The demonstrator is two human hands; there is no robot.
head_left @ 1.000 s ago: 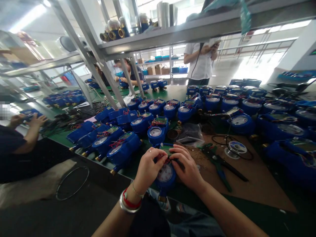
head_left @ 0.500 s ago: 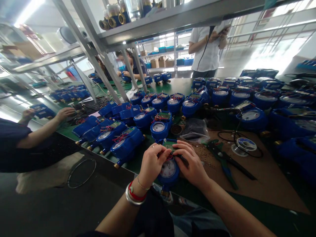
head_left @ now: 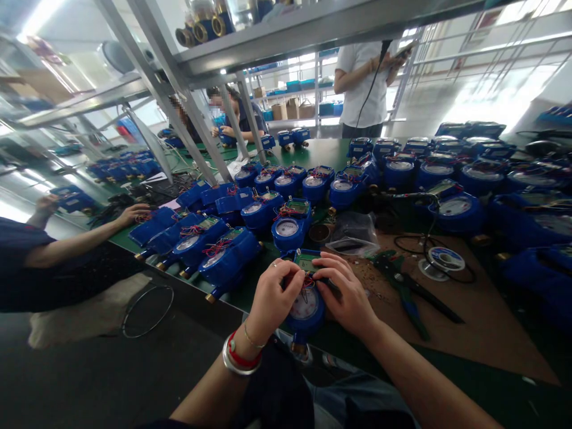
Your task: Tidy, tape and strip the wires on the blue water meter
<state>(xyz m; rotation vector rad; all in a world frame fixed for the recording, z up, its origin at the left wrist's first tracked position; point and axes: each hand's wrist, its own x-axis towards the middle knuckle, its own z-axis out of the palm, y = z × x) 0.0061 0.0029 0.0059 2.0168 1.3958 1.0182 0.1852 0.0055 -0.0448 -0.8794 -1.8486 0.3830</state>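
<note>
Ceiling light glaring | floor blown out, upper right | foreground dim | edges stretched, soft

A ceiling light shines at far left. A metal shelf spans above the green workbench. A far rack carries cardboard boxes and blue bins. The far-right floor is brightly lit; the near-left floor is dark.

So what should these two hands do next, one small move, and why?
Perhaps tuck the thin red wires towards the rectangular green board: they bunch at the top of the round white dial on the blue meter, with the left hand and right hand close beside them.
</note>
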